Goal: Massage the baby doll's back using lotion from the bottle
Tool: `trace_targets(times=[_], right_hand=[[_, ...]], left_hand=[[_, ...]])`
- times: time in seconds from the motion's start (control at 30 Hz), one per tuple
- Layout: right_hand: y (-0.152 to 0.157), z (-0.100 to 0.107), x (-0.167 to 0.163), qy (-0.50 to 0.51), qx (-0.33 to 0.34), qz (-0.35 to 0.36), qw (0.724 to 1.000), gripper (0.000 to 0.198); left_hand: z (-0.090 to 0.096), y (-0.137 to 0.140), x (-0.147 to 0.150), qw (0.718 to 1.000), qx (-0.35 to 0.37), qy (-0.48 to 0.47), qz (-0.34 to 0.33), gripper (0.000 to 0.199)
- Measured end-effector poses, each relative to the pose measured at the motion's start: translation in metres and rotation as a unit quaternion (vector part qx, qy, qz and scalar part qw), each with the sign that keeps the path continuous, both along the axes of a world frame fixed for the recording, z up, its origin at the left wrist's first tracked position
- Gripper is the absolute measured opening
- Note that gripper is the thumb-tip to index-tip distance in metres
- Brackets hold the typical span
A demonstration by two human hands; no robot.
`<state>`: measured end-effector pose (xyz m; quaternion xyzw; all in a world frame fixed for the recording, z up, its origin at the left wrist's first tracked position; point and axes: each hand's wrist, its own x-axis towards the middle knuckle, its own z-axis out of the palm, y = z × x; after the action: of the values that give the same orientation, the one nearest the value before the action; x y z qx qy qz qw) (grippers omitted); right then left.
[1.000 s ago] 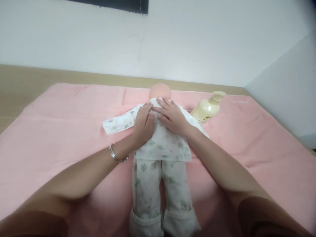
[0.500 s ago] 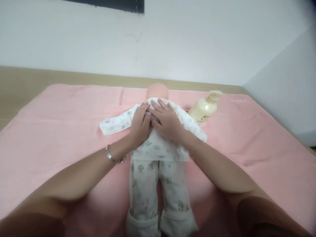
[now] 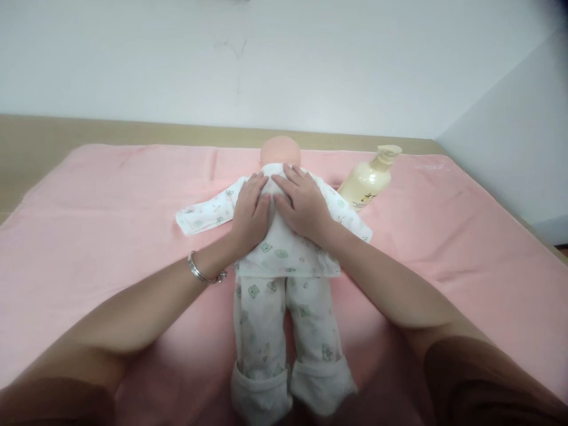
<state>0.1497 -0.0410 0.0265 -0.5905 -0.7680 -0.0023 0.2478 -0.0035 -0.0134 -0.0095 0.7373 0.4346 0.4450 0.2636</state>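
Observation:
A baby doll (image 3: pixel 280 152) lies with its head toward the wall, dressed in a white printed top (image 3: pixel 284 254) and matching trousers (image 3: pixel 264 319) with turned-up cuffs. Only the bald back of its head shows, so it appears to be face down. My left hand (image 3: pixel 251 212) rests flat on the left side of the doll's upper back, a silver bracelet (image 3: pixel 205 271) on that wrist. Flat on the right side lies my right hand (image 3: pixel 304 204), fingers spread. A narrow strip of cloth shows between the two thumbs. Neither hand grips anything.
A pale yellow pump bottle (image 3: pixel 368 180) leans or lies tilted beside the doll's right sleeve. Under everything spreads a pink cloth (image 3: pixel 133 248) with some creases. Behind it run a wooden surface edge (image 3: pixel 155 131) and a white wall (image 3: pixel 310 71).
My hands have moved slightly apart on the doll's back, opening a gap between them. The view has tipped down a little, and the dark panel on the wall has nearly left the picture.

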Motion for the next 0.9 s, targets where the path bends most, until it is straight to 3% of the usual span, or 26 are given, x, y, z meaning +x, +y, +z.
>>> trace_targets(times=[0.17,0.3,0.53,0.77,0.9], right_hand=[[0.01,0.0,0.008,0.007,-0.025,-0.042,0.999,0.053],[0.0,0.003,0.003,-0.046,-0.03,-0.065,0.996,0.056],[-0.035,0.003,-0.023,-0.066,-0.009,-0.009,0.998,0.054],[0.002,0.006,0.008,-0.035,-0.044,0.088,0.995,0.049],[0.016,0.003,0.02,-0.019,-0.036,0.06,0.997,0.05]], left_hand=[[0.001,-0.001,0.001,1.0,-0.007,0.003,0.004,0.046],[0.0,-0.001,0.001,1.0,0.004,0.0,0.005,0.044],[-0.003,0.001,-0.002,0.999,0.03,-0.012,-0.014,0.045],[0.004,-0.002,0.0,0.999,-0.007,0.044,0.001,0.054],[0.014,-0.01,0.003,0.989,0.067,0.12,-0.06,0.057]])
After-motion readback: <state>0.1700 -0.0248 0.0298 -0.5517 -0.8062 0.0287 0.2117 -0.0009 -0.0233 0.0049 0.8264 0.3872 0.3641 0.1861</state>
